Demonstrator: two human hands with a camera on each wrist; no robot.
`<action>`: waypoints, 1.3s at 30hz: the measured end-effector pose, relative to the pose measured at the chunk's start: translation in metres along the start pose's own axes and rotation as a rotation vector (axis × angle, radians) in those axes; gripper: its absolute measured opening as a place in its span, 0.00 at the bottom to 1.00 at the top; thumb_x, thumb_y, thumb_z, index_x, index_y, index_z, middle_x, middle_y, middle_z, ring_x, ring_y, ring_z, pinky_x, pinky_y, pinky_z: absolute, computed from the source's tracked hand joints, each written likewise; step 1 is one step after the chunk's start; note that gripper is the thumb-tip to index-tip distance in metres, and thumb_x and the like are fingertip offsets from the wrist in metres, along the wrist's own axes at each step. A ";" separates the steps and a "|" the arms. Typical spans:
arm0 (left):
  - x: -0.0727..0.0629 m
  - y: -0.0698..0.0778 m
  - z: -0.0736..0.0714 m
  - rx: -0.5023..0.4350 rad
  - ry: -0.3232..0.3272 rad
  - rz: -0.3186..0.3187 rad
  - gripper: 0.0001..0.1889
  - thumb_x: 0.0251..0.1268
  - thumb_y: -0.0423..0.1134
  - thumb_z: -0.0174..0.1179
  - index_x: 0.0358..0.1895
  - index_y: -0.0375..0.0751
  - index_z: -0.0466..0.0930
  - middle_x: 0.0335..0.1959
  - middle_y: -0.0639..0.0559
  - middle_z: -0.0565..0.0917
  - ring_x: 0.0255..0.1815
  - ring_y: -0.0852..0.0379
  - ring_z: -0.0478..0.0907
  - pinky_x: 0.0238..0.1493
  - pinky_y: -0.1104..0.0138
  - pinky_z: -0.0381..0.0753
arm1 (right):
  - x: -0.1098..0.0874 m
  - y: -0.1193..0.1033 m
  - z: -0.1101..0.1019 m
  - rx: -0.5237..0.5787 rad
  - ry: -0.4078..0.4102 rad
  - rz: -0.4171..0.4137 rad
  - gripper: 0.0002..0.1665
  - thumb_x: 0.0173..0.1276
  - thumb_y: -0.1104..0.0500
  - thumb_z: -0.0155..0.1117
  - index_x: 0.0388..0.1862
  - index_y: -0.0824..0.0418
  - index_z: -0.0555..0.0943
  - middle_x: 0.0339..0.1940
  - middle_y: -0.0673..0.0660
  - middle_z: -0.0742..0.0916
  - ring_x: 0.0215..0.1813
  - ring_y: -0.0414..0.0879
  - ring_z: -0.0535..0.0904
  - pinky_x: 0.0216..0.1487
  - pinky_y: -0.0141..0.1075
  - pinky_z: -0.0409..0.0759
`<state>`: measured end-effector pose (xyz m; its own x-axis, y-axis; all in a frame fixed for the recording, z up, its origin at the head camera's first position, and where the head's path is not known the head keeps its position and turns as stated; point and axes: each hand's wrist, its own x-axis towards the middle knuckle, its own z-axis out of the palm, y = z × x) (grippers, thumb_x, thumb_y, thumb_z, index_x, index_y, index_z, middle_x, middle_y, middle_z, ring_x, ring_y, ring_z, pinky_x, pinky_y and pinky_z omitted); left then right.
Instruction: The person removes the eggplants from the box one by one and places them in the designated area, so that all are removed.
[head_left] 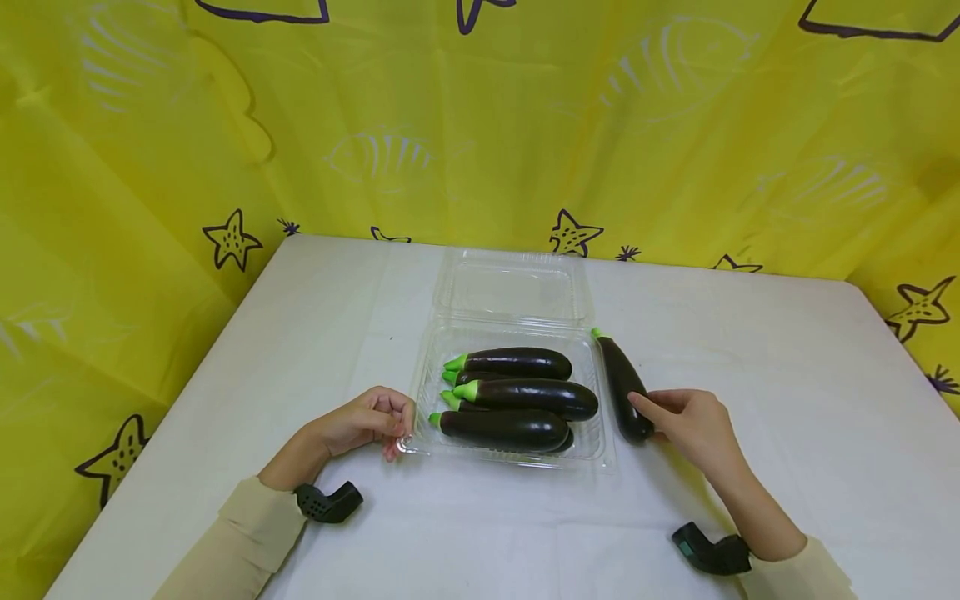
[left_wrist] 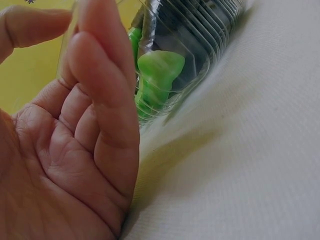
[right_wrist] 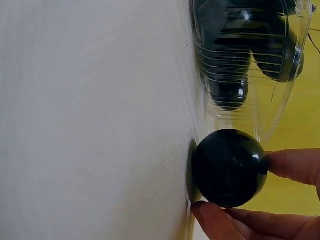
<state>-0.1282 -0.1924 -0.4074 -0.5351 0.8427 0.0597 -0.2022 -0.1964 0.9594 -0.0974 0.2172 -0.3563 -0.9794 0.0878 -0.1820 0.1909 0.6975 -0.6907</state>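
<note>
A clear plastic clamshell container [head_left: 517, 460] lies opened on the table, its lid [head_left: 513, 287] folded back toward the far side. Several dark eggplants [head_left: 532, 398] with green stems lie stacked in its base, stems to the left. My left hand [head_left: 371, 421] pinches the container's rim at the near left corner; the left wrist view shows a green stem [left_wrist: 159, 75] behind the clear wall. Just right of the container, one more eggplant [head_left: 621, 379] rests on the table, stem pointing away. My right hand [head_left: 693, 425] pinches its rounded near end between thumb and fingers.
A white cloth covers the table [head_left: 810, 375]. Behind and beside it hangs a yellow curtain [head_left: 510, 125] with starfish and fish drawings. Each wrist wears a black camera device [head_left: 330, 502].
</note>
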 end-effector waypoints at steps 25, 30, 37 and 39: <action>0.001 0.004 -0.002 -0.005 0.002 -0.014 0.10 0.56 0.28 0.46 0.29 0.40 0.78 0.21 0.57 0.79 0.20 0.64 0.75 0.26 0.72 0.75 | -0.001 -0.025 -0.019 -0.167 0.187 -0.253 0.34 0.61 0.44 0.61 0.50 0.75 0.76 0.40 0.66 0.84 0.42 0.59 0.80 0.36 0.43 0.77; 0.001 0.004 -0.001 0.000 0.005 -0.017 0.09 0.56 0.28 0.46 0.29 0.40 0.78 0.21 0.57 0.80 0.20 0.64 0.75 0.26 0.72 0.75 | -0.008 -0.040 -0.023 -0.124 0.186 -0.297 0.32 0.60 0.44 0.62 0.50 0.71 0.78 0.40 0.62 0.85 0.42 0.56 0.81 0.31 0.31 0.75; 0.000 0.003 0.000 0.003 0.016 -0.020 0.09 0.55 0.28 0.47 0.29 0.39 0.78 0.21 0.57 0.79 0.20 0.64 0.75 0.24 0.72 0.74 | -0.017 -0.053 -0.016 -0.074 0.043 -0.318 0.30 0.61 0.45 0.62 0.52 0.68 0.78 0.46 0.62 0.83 0.43 0.56 0.81 0.39 0.42 0.79; -0.001 0.002 0.000 0.003 0.017 -0.018 0.08 0.55 0.29 0.47 0.28 0.39 0.78 0.21 0.57 0.79 0.20 0.64 0.75 0.24 0.73 0.74 | -0.021 -0.055 -0.013 -0.066 -0.004 -0.348 0.29 0.60 0.46 0.63 0.52 0.67 0.78 0.48 0.61 0.83 0.45 0.56 0.81 0.41 0.45 0.79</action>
<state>-0.1282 -0.1932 -0.4050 -0.5455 0.8373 0.0373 -0.2100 -0.1797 0.9610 -0.0887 0.1864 -0.3049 -0.9848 -0.1653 0.0535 -0.1586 0.7294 -0.6654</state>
